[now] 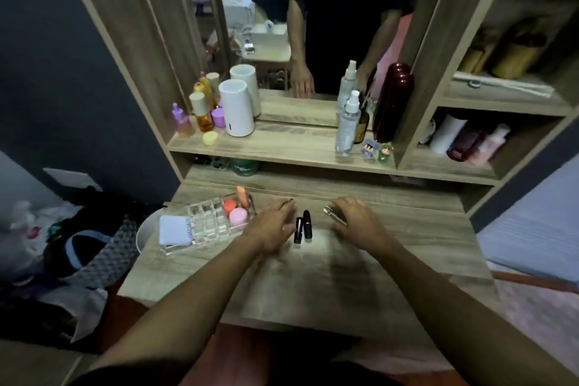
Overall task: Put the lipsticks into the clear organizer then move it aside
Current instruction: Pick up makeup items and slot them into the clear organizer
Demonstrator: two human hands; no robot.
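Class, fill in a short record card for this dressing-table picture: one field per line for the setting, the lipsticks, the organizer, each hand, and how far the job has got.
setting: wooden dressing table with mirror
lipsticks: two black lipsticks lying side by side on the table; gold lipstick at the right hand's fingertips
organizer: clear organizer at left, grid slots look empty; holds pink pots and a white case
left hand: left hand open, beside the black lipsticks
right hand: right hand on the gold lipstick; grip unclear
progress: no lipstick in the organizer yet

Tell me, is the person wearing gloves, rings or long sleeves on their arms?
No gloves. The left hand and right hand are bare, and both forearms are uncovered to the frame's bottom edge. No watch or bracelet shows. The fingers are too blurred to tell about rings.
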